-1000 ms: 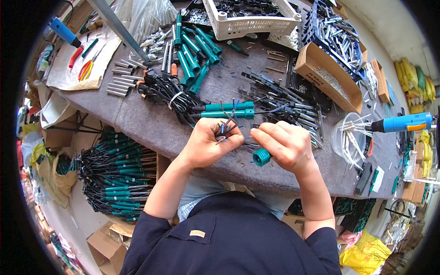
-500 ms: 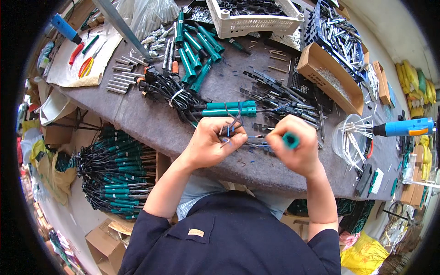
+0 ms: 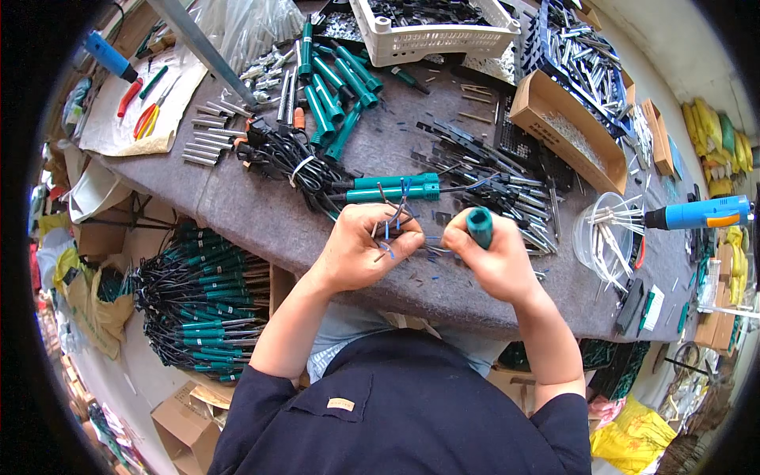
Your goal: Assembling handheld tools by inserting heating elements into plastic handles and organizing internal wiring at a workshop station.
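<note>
Near the table's front edge, my left hand (image 3: 358,247) is closed around a bunch of thin blue and brown wires (image 3: 403,198), whose ends stick up past the thumb and fingers. To its right my right hand (image 3: 500,260) is wrapped round a dark green plastic handle (image 3: 480,225), its open end facing up. A thin wire spans the gap between the two hands; where it ends inside them is hidden. Just beyond both hands lie green handles (image 3: 396,188) side by side, joined to a tied bundle of black cords (image 3: 297,165).
Metal-tipped black parts (image 3: 491,170) lie beyond my right hand. A clear tub of white sticks (image 3: 590,237) and a blue heat gun (image 3: 697,216) sit farther right. Loose green handles (image 3: 324,111), metal tubes (image 3: 210,138) and a white crate (image 3: 443,43) occupy the far side.
My right hand has shifted slightly left, toward the left hand, and the green handle in it is tilted more upright. My left hand keeps its grip on the wires.
</note>
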`<state>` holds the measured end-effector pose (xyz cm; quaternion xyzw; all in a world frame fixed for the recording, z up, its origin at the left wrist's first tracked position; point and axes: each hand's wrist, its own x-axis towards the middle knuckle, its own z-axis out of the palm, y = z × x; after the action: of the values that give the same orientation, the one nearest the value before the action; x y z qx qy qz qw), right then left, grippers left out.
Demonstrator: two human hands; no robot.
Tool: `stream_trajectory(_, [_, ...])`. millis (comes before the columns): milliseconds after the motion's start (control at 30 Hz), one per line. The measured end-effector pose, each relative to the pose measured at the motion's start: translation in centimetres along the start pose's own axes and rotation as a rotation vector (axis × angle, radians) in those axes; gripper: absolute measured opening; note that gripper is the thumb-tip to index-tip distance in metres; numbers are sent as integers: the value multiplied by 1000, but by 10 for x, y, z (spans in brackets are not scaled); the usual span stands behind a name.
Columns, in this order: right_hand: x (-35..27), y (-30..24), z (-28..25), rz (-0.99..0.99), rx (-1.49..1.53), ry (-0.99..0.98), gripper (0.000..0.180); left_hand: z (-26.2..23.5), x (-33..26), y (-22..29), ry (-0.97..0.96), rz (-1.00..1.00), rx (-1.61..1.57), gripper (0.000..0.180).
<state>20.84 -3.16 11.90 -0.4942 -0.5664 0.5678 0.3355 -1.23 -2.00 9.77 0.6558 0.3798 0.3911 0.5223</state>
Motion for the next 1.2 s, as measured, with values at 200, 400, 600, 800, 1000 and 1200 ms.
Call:
stream_trajectory(200, [-5,-6,9,-793,-975,159,13,-1,0,2,-10,0,43,9])
stream_trajectory(400, [-2,-13,11,203,144,-58,24,0,1,-2,-18,49,2,9])
stream_trajectory(600, [0,-6,-5,-526,-560,147,16,0,0,-1,6,9,-2,8])
stream_trajectory(800, [-3,-12,12,-585,-692,151,10,0,0,-3,-12,4,-10,9])
stream_trajectory(1000, [-10,-12,2,202,311,216,25,2,-1,-5,24,-33,-28,10])
stream_trajectory(1200, [-18,5,-2,-219,544,500,49,4,-2,-9,66,-29,-64,10])
